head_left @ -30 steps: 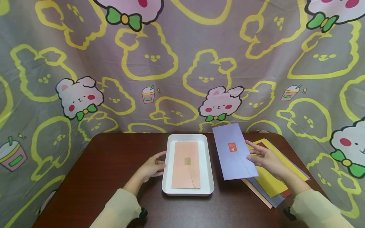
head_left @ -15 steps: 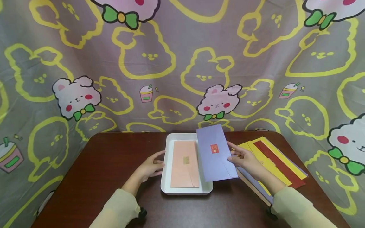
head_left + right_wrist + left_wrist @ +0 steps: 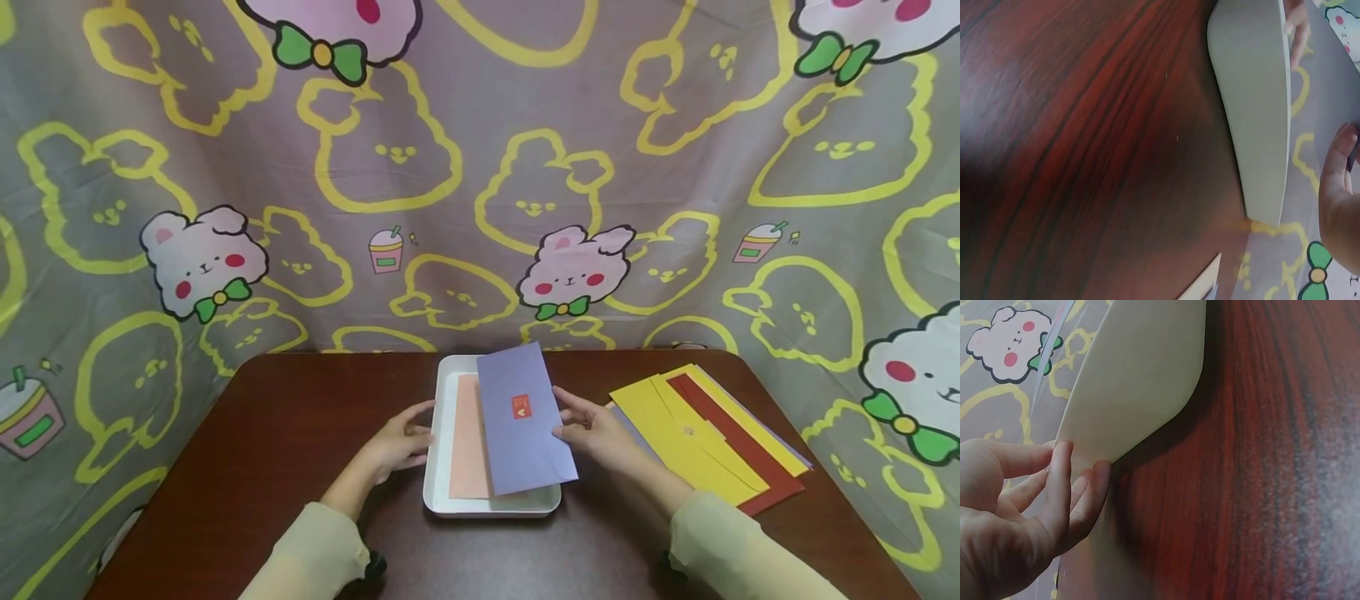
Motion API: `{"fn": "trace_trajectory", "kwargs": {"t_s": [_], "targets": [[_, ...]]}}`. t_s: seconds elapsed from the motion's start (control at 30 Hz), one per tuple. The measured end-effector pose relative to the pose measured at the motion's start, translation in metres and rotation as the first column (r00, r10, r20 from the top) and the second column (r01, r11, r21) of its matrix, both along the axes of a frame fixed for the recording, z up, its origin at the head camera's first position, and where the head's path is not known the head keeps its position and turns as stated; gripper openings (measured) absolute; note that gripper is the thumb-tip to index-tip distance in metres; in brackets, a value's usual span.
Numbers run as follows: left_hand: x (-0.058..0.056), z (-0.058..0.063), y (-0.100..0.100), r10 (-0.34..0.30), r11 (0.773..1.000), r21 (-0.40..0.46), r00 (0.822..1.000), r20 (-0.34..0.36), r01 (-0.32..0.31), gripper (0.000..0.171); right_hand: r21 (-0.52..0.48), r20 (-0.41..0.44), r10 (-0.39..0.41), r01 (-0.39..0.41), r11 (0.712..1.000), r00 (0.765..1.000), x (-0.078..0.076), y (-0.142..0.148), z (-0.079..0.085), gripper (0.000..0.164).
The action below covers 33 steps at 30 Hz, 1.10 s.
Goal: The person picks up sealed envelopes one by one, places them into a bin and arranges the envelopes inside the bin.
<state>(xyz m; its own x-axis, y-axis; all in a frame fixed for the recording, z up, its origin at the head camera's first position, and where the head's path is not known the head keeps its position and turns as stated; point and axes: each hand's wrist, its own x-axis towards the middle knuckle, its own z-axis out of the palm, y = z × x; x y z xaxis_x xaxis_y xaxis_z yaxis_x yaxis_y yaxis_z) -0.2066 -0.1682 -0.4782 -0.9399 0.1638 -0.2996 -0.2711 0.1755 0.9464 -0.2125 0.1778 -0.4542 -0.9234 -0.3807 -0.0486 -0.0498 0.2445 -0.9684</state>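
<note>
A purple envelope with a small red sticker is held tilted over the right part of a white tray. My right hand pinches its right edge between thumb and fingers. Under it, a pink envelope lies in the tray, its right part covered. My left hand rests its fingertips against the tray's left side. From the left wrist, these fingers touch the tray's outer wall near the rim. In the right wrist view the right hand shows only partly at the edge.
Right of the tray lies a fanned pile of envelopes, with a yellow envelope on top and a red envelope partly under it. A patterned curtain hangs behind the dark wooden table.
My right hand has carried the purple envelope leftward from beside the pile to over the tray, covering part of the pink envelope. The left hand has stayed at the tray's left side.
</note>
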Motion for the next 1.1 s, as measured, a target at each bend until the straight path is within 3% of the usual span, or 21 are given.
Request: {"fn": "trace_trajectory", "kwargs": {"t_s": [0.43,0.7,1.1], "targets": [[0.000,-0.003,0.000,0.002,1.000,0.017,1.000,-0.002,-0.002,0.062,-0.067,0.028,-0.039,0.040,0.997,0.999,-0.003,-0.033,-0.011,0.068],[0.002,-0.001,0.000,0.001,1.000,0.025,1.000,-0.010,0.000,0.063,-0.019,0.009,-0.089,0.089,0.996,0.996,-0.005,-0.050,-0.015,0.066],[0.002,0.002,0.000,0.011,1.000,0.006,1.000,0.006,-0.011,0.061,-0.005,-0.001,-0.031,0.031,1.000,1.000,-0.007,-0.059,-0.016,0.072]]}}
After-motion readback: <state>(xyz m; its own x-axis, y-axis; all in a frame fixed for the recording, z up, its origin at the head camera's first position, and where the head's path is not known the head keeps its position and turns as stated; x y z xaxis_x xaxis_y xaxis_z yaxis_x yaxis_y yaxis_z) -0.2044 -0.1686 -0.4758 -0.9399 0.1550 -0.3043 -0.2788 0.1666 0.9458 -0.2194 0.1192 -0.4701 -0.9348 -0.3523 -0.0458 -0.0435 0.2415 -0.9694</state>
